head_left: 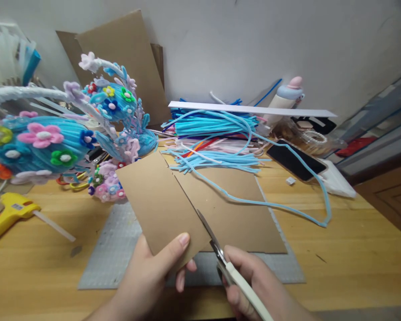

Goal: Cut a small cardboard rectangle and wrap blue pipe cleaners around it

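Note:
My left hand (160, 263) grips a brown piece of cardboard (160, 200) by its near edge, thumb on top and fingers underneath. In my right hand (250, 276) is a pair of scissors (225, 263) with white handles. Their blades lie along the right edge of the held piece, close to its near corner. Beneath and to the right, a second cardboard sheet (237, 214) rests on a grey cutting mat (110, 249). Part of that sheet is hidden by the held piece.
Bundles of blue pipe cleaners (217, 122) lie behind the cardboard, and one long light-blue strand loops right. Decorated flower pieces (40, 142) stand at left above a yellow glue gun (13, 214). A phone (296, 159) lies at right. Cardboard panels (120, 53) lean on the wall.

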